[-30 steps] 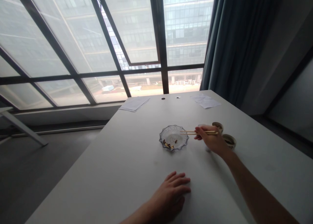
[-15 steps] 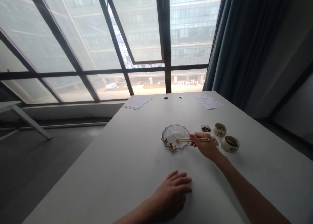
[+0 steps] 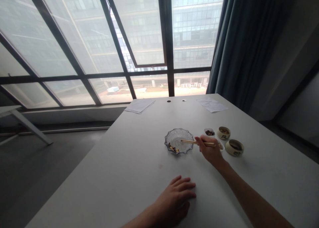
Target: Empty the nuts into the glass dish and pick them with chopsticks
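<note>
2 chopsticks sit pinched in the closed fingers of the right hand, held nearly level so their tips reach over the glass dish, where a few dark bits lie near its front edge. The left hand rests flat on the table, fingers open and holding nothing, seemingly as a brace. Small bowls stand just right of the dish, within easy reach.

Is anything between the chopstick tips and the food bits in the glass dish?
Nothing visible. The chopsticks in the right hand reach over the glass dish, tips above its bare middle; the food bits lie at its near-left edge, with only open glass between. The left hand rests flat on the table, well clear.
</note>
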`<state>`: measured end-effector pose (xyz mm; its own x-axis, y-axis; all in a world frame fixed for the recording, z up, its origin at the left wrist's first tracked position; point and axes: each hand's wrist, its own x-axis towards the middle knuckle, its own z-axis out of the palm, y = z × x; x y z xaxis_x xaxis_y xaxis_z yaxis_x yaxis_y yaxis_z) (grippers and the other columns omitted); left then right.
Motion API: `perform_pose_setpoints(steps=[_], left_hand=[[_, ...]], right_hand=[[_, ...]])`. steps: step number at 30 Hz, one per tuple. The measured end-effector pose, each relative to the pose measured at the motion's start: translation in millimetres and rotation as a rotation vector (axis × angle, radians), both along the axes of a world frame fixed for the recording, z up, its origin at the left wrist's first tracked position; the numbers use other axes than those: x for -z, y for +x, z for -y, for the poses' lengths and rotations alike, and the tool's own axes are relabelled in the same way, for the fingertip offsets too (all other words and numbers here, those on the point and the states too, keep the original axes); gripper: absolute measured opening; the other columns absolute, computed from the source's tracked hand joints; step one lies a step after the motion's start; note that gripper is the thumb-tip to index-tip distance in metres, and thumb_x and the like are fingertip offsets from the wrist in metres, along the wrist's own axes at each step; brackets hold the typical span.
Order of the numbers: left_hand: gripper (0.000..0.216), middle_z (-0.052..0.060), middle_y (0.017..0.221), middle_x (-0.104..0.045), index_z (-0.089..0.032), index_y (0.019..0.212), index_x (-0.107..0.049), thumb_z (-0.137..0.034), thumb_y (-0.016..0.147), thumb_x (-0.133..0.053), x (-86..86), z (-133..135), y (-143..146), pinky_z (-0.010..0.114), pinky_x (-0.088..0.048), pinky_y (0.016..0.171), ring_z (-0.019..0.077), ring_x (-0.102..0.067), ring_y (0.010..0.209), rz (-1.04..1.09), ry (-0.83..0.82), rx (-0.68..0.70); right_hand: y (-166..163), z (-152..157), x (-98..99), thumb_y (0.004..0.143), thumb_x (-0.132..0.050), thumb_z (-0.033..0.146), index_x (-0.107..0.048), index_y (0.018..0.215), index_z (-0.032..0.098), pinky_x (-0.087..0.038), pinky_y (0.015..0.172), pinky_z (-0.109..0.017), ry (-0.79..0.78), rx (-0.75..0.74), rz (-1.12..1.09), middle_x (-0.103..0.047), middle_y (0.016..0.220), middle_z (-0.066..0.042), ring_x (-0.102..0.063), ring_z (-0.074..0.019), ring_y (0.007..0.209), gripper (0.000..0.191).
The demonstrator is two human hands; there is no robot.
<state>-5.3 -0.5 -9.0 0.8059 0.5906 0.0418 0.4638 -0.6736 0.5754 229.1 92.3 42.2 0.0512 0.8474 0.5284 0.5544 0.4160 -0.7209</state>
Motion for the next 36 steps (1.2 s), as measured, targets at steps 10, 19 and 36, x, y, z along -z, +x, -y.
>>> perform_pose_setpoints(steps=[10,19,36], left_hand=[[0.05,-0.005,0.148,-0.055,-0.033,0.122,-0.061,-0.009,0.078,-0.057,-1.9,0.9,1.0,0.043,-0.018,0.125,0.0187,-0.041,0.144,0.008,-0.024,-0.017],[0.053,-0.005,0.149,-0.054,-0.033,0.125,-0.062,-0.009,0.078,-0.055,-7.0,0.0,1.8,0.043,-0.02,0.125,0.0187,-0.039,0.145,-0.045,-0.015,-0.009],[0.054,-0.005,0.148,-0.055,-0.032,0.123,-0.062,-0.008,0.076,-0.056,-5.6,0.7,2.5,0.044,-0.02,0.125,0.0191,-0.041,0.145,-0.024,-0.012,-0.015]], right_hand=[[73.4,3.9,-55.7,0.096,-0.058,0.048,-0.063,0.064,0.02,-0.044,0.055,-0.028,0.226,0.432,-0.026,-0.059,0.048,0.0,-0.057,-0.0153,0.048,0.043],[84.2,-7.8,-44.4,0.091,-0.059,0.061,-0.069,0.077,0.017,-0.057,0.053,-0.031,-0.089,0.25,-0.247,-0.074,0.065,-0.008,-0.073,-0.0231,0.056,0.047],[-27.8,-1.0,11.7,0.08,-0.068,0.068,-0.068,0.074,0.014,-0.061,0.05,-0.027,-0.367,-0.232,-0.571,-0.073,0.069,-0.008,-0.076,-0.0237,0.059,0.054]])
